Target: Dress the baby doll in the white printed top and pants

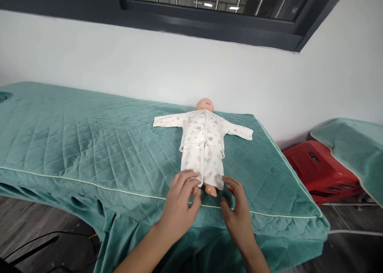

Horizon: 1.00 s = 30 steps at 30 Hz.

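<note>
A baby doll (204,104) lies on its back on the green quilted bed cover, its head toward the wall. It wears a white printed jacket (203,129) with both sleeves spread out sideways, and matching white trousers (214,161). One bare foot (211,190) shows below the trouser hem; the other is partly behind my fingers. My left hand (181,199) is at the hem on the left, fingers apart and bent over the cloth. Beside the right-hand hem, my right hand (236,205) has its thumb and fingers apart. Whether the fingertips touch the cloth is hard to tell.
The quilted cover (89,137) spreads far to the left and hangs over the front edge. A white wall (119,61) rises behind it, under a dark window frame (209,24). On the right stands a red plastic stool (320,165) near another green cloth (356,145).
</note>
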Motion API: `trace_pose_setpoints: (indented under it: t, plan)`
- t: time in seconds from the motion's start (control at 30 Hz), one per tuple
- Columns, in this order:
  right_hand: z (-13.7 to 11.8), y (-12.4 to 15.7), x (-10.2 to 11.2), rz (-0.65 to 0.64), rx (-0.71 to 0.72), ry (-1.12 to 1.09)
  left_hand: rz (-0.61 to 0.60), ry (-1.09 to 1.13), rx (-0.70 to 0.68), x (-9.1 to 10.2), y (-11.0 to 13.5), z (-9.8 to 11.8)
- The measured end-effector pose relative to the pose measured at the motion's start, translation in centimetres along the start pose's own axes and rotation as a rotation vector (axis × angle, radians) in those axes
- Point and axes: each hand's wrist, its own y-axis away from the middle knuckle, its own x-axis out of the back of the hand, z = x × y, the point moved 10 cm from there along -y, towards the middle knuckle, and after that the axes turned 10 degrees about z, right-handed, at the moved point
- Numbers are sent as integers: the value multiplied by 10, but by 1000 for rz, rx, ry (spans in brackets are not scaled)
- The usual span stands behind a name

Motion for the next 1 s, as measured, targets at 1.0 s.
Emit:
trace_pose_setpoints:
  t: [1.0]
  plan:
    - [4,-2,10,49,-27,28,-15,-275,-95,-29,-15,17]
